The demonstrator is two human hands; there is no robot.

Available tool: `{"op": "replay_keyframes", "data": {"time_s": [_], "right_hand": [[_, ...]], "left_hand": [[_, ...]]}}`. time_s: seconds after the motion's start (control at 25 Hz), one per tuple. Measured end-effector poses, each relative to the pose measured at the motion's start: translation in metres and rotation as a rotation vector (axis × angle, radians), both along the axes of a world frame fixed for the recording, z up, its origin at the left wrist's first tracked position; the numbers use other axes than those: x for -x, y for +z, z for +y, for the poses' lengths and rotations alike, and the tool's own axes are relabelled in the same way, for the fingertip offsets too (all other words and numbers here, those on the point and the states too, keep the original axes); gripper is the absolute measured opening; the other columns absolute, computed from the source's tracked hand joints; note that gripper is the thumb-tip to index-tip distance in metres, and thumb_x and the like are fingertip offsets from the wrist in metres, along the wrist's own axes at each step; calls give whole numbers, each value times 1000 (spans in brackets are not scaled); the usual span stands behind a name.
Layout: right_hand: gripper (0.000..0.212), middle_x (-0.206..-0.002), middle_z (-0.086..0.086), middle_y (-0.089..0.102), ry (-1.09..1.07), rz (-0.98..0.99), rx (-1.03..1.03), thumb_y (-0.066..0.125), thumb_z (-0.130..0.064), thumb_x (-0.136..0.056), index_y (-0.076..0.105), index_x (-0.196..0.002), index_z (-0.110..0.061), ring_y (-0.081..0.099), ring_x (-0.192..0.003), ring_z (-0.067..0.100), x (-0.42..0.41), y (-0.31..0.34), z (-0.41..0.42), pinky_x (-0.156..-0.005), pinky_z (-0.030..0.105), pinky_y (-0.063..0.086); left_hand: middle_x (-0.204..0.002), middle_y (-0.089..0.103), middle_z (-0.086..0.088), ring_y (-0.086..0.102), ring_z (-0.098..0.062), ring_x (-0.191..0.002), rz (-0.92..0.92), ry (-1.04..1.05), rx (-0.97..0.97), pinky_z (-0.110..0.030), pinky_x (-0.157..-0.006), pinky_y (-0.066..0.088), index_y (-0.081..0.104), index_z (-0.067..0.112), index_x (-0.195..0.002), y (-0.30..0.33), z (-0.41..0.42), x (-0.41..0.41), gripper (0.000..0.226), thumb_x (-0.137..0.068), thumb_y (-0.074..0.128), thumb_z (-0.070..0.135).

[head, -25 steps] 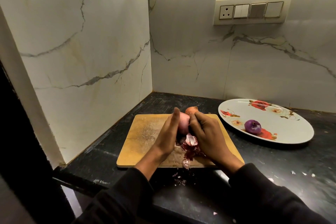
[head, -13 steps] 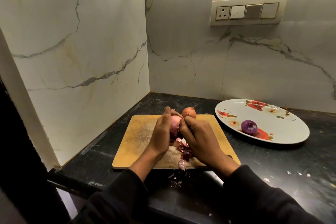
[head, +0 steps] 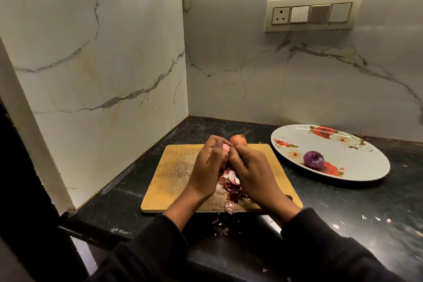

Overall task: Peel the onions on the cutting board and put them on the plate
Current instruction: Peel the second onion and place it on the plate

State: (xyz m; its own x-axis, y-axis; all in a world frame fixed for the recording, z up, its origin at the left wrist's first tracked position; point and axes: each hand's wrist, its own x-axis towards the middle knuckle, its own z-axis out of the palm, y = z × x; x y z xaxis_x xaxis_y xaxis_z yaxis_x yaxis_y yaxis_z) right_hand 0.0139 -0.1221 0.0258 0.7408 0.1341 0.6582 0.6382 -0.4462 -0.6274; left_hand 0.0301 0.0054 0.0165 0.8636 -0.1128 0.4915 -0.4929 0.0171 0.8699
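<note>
Both hands, left and right, clenched on onion above board; peels beneath; peeled onion on plate.

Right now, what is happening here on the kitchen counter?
A person is peeling an onion over the wooden cutting board. The left hand holds it while the right hand picks at its skin. Peels lie on the board below. One unpeeled onion waits at the board's far edge, and one peeled purple onion already sits on the flowered plate.
</note>
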Motion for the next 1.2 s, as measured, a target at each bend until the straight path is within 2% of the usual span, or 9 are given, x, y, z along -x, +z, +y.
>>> {"op": "replay_keyframes", "data": {"time_s": [0.12,0.24,0.36,0.48,0.64,0.72,0.84,1.0,1.2], "right_hand": [[38,-57,-18,41,-24,-128,194,50,-17,-101,41,-69,-35,42,-49,5,3,3,0,-49,14,27],[35,-58,-9,49,-35,-39,68,51,-15,-102,52,-67,-19,42,-50,8,-5,-1,-3,-49,19,30],[37,-63,7,59,-38,134,-110,48,-23,-104,64,-75,-6,51,-54,18,-9,-2,-4,-49,32,39],[36,-58,-7,55,8,110,-107,49,-20,-104,62,-72,-10,48,-50,8,-3,-1,0,-47,20,35],[32,-58,-20,43,-27,-143,214,53,-13,-101,48,-71,-25,46,-50,3,5,3,0,-51,12,31],[34,-57,-16,39,-63,-179,299,53,-16,-100,42,-70,-28,40,-49,5,0,1,-3,-51,15,30],[36,-58,-4,51,-67,3,40,51,-15,-102,53,-66,-22,43,-50,7,-8,-1,-4,-50,18,31],[39,-56,-9,52,3,101,-82,50,-15,-103,56,-65,-24,44,-48,5,-2,1,-1,-48,16,31],[44,-56,-14,44,97,24,-20,52,-7,-101,46,-66,-33,42,-49,4,6,9,4,-49,11,31]], "left_hand": [[-56,52,-17,51,-20,-46,304,-97,35,-27,-43,43,57,1,-74,4,7,-1,82,-92,27,74],[-86,64,-28,65,-31,-70,207,-107,-34,-44,-61,55,62,2,-103,-2,7,-2,97,-79,32,92],[-107,62,2,67,-12,-86,-86,-31,-120,-30,-72,58,44,21,-127,-9,1,2,57,-93,48,66],[-87,62,7,62,-10,-73,-138,53,-99,-30,-59,52,50,18,-114,-6,-2,2,34,-101,42,49],[-56,51,-4,45,-11,-42,274,-46,24,-21,-38,34,56,5,-80,7,5,4,61,-103,31,56],[-58,53,-14,47,-18,-45,417,-127,12,-20,-42,35,58,0,-76,10,8,5,79,-96,30,71],[-95,62,-13,62,-17,-68,134,-88,-4,-25,-53,48,54,11,-115,-2,6,2,65,-91,40,69],[-88,62,2,61,-18,-69,-87,82,-82,-40,-57,53,52,27,-106,-4,0,1,33,-98,41,57],[-60,55,-7,37,-10,-36,416,-147,280,-18,-36,22,60,12,-91,13,12,4,50,-106,30,49]]}}
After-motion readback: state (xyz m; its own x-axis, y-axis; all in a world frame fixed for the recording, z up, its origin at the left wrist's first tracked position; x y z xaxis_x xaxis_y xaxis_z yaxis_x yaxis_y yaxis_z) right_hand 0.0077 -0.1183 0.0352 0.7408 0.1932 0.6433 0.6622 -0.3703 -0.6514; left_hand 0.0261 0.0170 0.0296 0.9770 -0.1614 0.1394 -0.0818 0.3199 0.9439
